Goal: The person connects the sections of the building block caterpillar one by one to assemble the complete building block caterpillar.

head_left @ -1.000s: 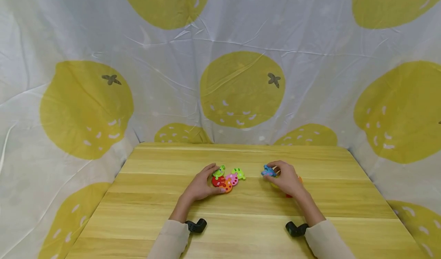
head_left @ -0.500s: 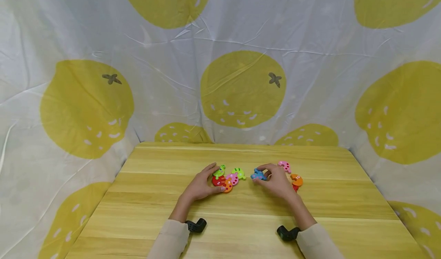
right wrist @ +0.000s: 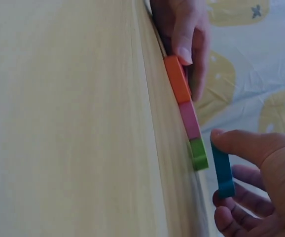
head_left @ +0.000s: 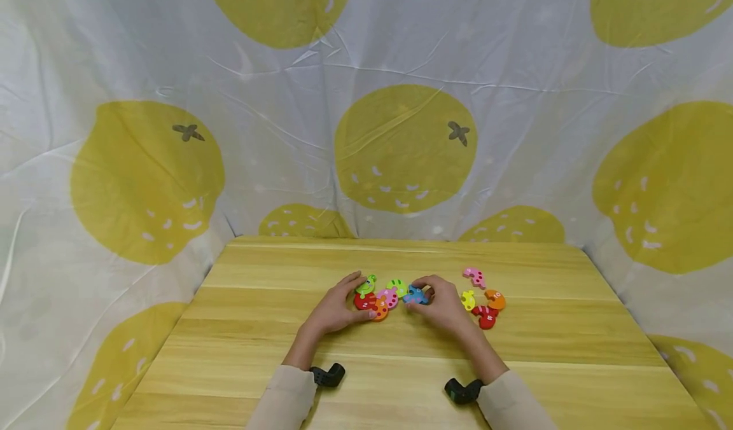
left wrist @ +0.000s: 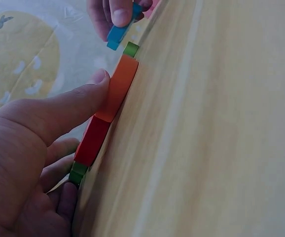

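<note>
Several wooden number puzzle pieces are joined into part of a caterpillar on the table. Its green head piece leads to red, orange, pink and green pieces. My left hand holds this chain, thumb against the orange piece and fingers around the head end. Between thumb and fingers, my right hand pinches a blue puzzle piece. That piece is held slightly above the table, beside the green end piece; the right wrist view shows a small gap between them.
Loose pieces lie to the right of my right hand: pink, yellow, orange and red. The wooden table meets a lemon-print curtain at its back edge. Each wrist carries a black camera mount.
My right hand has brought the blue piece leftward to the chain's green end, uncovering the loose pieces behind it. The left hand has stayed on the joined pieces.
</note>
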A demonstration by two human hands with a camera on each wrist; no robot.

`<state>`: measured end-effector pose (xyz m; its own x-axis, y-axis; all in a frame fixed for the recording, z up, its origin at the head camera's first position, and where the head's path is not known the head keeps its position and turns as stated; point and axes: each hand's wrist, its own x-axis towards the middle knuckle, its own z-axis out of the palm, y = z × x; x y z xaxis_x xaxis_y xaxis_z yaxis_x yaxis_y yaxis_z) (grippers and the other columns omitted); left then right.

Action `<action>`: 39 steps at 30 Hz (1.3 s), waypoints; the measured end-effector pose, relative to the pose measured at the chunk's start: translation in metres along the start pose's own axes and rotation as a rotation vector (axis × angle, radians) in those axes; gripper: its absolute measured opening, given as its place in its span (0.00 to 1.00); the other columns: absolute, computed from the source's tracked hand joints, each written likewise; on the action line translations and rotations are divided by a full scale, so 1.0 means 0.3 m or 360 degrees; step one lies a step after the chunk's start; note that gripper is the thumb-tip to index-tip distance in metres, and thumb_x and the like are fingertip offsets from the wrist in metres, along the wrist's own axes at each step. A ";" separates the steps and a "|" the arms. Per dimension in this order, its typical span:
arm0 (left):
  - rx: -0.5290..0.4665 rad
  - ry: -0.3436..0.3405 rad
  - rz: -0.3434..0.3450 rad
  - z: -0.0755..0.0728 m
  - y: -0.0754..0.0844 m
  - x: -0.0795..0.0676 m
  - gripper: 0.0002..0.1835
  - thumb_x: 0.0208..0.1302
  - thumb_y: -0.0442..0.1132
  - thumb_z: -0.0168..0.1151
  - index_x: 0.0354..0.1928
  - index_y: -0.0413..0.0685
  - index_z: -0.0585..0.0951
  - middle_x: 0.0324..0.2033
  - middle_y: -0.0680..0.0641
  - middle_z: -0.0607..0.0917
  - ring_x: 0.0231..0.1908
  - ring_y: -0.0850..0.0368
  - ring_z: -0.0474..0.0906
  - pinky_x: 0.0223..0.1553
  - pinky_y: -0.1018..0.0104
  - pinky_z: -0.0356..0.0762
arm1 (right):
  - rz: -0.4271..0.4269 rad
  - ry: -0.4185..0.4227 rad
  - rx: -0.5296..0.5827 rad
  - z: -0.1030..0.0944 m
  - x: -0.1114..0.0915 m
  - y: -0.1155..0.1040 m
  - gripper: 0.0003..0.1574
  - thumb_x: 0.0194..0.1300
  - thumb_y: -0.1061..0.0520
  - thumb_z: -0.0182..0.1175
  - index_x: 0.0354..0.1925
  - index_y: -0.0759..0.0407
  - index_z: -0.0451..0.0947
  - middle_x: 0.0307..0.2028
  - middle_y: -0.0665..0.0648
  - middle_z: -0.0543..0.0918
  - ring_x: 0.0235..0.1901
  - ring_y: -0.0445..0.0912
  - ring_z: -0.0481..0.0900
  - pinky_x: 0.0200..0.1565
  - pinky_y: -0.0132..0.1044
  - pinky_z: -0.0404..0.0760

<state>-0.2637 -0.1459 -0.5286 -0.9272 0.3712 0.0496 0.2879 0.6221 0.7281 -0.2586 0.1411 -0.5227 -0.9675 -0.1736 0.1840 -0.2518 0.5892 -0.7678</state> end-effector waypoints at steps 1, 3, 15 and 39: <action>-0.0004 -0.0002 0.0001 0.001 0.001 0.000 0.49 0.56 0.57 0.77 0.76 0.47 0.68 0.79 0.45 0.61 0.78 0.38 0.56 0.75 0.35 0.59 | -0.0002 -0.0002 -0.0008 0.006 0.001 0.002 0.26 0.54 0.53 0.81 0.51 0.53 0.85 0.41 0.50 0.84 0.35 0.42 0.77 0.36 0.31 0.78; -0.0016 -0.0002 0.0004 0.001 0.003 0.000 0.49 0.56 0.57 0.77 0.76 0.47 0.68 0.79 0.45 0.62 0.78 0.38 0.56 0.75 0.36 0.59 | 0.0010 -0.0003 -0.0027 0.014 0.002 0.001 0.26 0.54 0.53 0.81 0.51 0.53 0.85 0.40 0.50 0.83 0.34 0.42 0.76 0.35 0.31 0.77; -0.0009 0.0001 0.0005 -0.002 0.003 0.003 0.49 0.56 0.58 0.77 0.76 0.48 0.69 0.79 0.45 0.62 0.78 0.38 0.57 0.75 0.37 0.60 | 0.0077 0.0002 -0.0074 0.041 0.008 -0.013 0.25 0.55 0.50 0.80 0.49 0.54 0.85 0.41 0.52 0.82 0.34 0.42 0.75 0.35 0.33 0.76; 0.0064 0.0141 -0.0092 0.039 0.052 0.013 0.52 0.50 0.60 0.80 0.75 0.45 0.70 0.76 0.39 0.66 0.75 0.35 0.62 0.71 0.36 0.66 | 0.0123 0.0089 -0.0139 -0.090 -0.030 0.037 0.28 0.60 0.49 0.76 0.54 0.60 0.84 0.40 0.57 0.84 0.30 0.44 0.72 0.30 0.33 0.72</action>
<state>-0.2600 -0.1266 -0.5251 -0.9596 0.2726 0.0701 0.2413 0.6684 0.7036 -0.2535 0.1704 -0.5163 -0.9833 -0.0824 0.1621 -0.1753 0.6661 -0.7249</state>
